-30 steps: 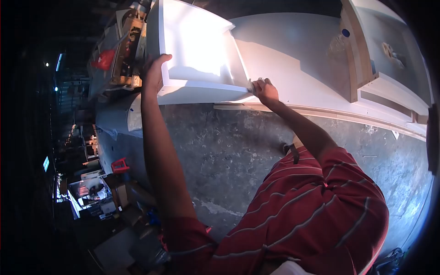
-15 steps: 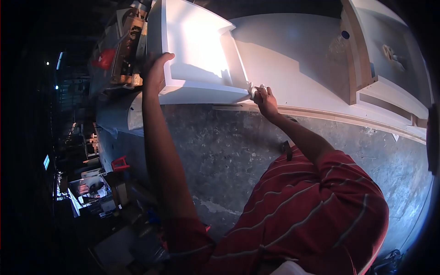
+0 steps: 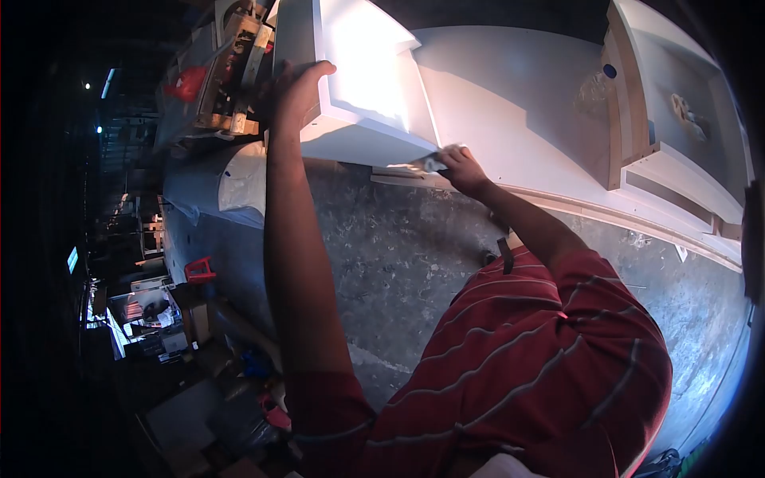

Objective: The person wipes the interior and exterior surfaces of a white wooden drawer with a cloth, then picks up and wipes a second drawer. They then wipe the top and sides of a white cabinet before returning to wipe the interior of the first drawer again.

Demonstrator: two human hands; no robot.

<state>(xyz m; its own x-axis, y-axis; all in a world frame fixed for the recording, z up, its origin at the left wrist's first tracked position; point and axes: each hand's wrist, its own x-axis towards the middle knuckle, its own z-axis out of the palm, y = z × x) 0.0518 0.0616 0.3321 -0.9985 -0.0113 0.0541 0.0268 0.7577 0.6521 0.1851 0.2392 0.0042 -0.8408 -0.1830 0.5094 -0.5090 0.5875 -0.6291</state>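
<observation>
A white open box like a drawer or cabinet section [image 3: 370,137] rests on a broad white panel [image 3: 478,72], its near side facing me. My left hand [image 3: 299,99] grips the box's left end, thumb over the top edge and the other fingers mostly hidden behind it. At the box's near right corner, my right hand [image 3: 464,169] is closed around a crumpled whitish cloth [image 3: 434,163]. The cloth touches or nearly touches the lower edge of the box there.
To the right stands another white box section [image 3: 677,163] with a crumpled rag [image 3: 687,115] inside. A clear bottle with a blue cap [image 3: 610,71] lies beside it. Wooden frames [image 3: 239,72] and a red bag [image 3: 187,83] are at the left. A red stool [image 3: 199,269] stands on the concrete floor.
The box's near side has tipped up and shows more of its face. My left hand has risen and moved right with it. My right hand has shifted slightly, still holding the cloth.
</observation>
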